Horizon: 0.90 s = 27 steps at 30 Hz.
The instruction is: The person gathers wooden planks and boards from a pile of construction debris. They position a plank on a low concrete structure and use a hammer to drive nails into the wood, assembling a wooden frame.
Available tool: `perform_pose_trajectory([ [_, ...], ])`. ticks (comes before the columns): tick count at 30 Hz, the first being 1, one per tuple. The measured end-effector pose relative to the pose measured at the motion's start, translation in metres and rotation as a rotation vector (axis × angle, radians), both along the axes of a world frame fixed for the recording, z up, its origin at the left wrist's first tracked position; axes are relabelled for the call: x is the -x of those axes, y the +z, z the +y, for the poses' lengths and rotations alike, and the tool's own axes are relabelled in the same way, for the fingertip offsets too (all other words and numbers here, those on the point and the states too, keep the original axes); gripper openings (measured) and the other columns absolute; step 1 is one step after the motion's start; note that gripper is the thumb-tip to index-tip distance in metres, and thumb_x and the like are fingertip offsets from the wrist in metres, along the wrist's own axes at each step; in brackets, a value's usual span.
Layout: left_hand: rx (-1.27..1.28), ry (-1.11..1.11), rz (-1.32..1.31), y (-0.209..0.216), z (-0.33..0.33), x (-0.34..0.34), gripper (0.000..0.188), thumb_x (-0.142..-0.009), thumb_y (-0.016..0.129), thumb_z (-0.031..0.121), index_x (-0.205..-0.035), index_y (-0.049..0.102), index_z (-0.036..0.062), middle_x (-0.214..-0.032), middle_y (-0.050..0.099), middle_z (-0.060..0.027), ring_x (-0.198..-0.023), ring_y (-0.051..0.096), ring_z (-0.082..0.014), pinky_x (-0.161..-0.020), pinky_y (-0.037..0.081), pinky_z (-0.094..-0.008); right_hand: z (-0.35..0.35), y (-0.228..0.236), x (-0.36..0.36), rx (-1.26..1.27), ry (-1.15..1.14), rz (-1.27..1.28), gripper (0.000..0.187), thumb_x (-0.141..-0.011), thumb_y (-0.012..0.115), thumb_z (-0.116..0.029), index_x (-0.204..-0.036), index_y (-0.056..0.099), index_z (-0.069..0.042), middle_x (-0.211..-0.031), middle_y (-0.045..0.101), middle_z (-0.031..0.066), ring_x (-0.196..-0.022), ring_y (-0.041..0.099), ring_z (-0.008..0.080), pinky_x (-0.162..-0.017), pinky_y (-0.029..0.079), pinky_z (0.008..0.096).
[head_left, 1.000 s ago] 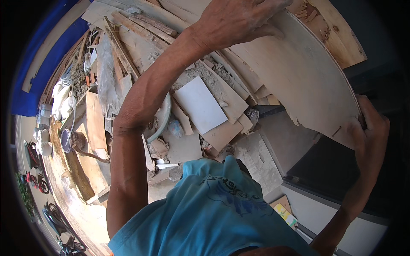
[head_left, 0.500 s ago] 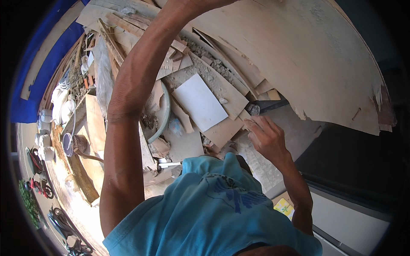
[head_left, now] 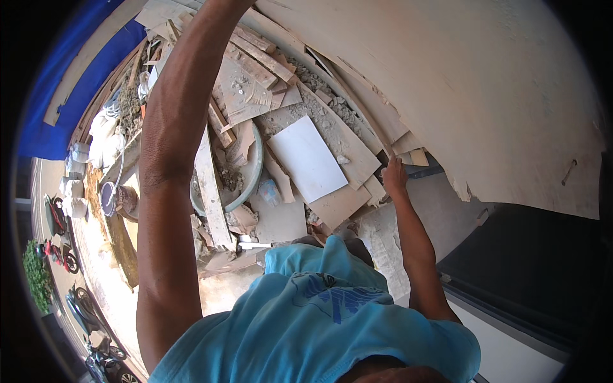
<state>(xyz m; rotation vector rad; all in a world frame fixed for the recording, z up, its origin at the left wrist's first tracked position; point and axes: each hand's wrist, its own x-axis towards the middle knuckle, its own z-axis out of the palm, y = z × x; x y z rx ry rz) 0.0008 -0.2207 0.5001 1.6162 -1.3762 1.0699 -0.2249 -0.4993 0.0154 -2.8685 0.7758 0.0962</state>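
My left arm [head_left: 169,166] reaches up past the top edge, so the left hand is out of view; its forearm ends beside the large plywood sheet [head_left: 472,83]. That sheet is pale, with a torn, splintered lower edge, and fills the upper right. My right hand [head_left: 394,176] is closed round the lower end of a thin, curved wooden strip [head_left: 361,110], just under the sheet. Small board offcuts [head_left: 418,157] lie beside this hand. To its left, a white rectangular panel [head_left: 308,159] rests on dusty boards.
Rubble and boards surround a round grey-green basin [head_left: 258,159]. Wood battens [head_left: 258,60] are stacked beyond it. A bucket [head_left: 119,199] and white sacks [head_left: 102,137] stand left, near a blue tarp [head_left: 48,121]. Motorcycles [head_left: 83,313] are parked outside. A dark panel [head_left: 511,268] lies right.
My right hand has moved up and away from me, and its loosely curled fingers have closed on the wooden strip. The left arm has shifted left, its hand leaving the view.
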Motion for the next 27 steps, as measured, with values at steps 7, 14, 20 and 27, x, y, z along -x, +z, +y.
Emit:
perform_pose_trajectory([
  [7, -0.013, -0.079, 0.137, 0.013, 0.004, -0.003, 0.055, -0.062, 0.09, 0.031, -0.099, 0.066, -0.0019, -0.087, 0.068, -0.014, -0.083, 0.065, -0.0223, -0.074, 0.052, -0.0336, -0.03, -0.02, -0.032, 0.175, 0.096, 0.035, 0.026, -0.084, 0.068, -0.022, -0.101, 0.063, -0.003, -0.091, 0.068, 0.0176, -0.085, 0.068, 0.0357, -0.074, 0.055, 0.0453],
  [14, 0.02, -0.056, 0.189, 0.028, 0.026, -0.02, 0.049, -0.06, 0.092, 0.03, -0.086, 0.063, 0.0008, -0.076, 0.061, -0.0051, -0.074, 0.055, -0.0146, -0.067, 0.046, -0.0306, -0.05, -0.023, -0.041, 0.239, 0.179, -0.046, 0.018, -0.087, 0.059, -0.018, -0.083, 0.068, -0.003, -0.082, 0.069, 0.0175, -0.079, 0.069, 0.0339, -0.071, 0.056, 0.0441],
  [20, 0.03, -0.039, 0.247, 0.034, 0.051, -0.037, 0.047, -0.059, 0.093, 0.031, -0.079, 0.059, 0.004, -0.072, 0.056, 0.0018, -0.069, 0.048, -0.0097, -0.061, 0.041, -0.0285, -0.059, -0.005, -0.04, 0.161, 0.161, -0.061, 0.018, -0.086, 0.063, -0.02, -0.084, 0.068, -0.003, -0.085, 0.068, 0.0196, -0.083, 0.068, 0.0366, -0.072, 0.055, 0.0463],
  [27, 0.03, -0.18, 0.404, 0.049, 0.078, -0.044, 0.047, -0.059, 0.093, 0.031, -0.081, 0.061, 0.0044, -0.07, 0.055, 0.0037, -0.066, 0.049, -0.0076, -0.057, 0.039, -0.0245, -0.101, -0.003, -0.049, 0.049, 0.151, -0.112, 0.022, -0.079, 0.062, -0.02, -0.083, 0.067, 0.002, -0.085, 0.066, 0.0244, -0.085, 0.065, 0.043, -0.075, 0.052, 0.0502],
])
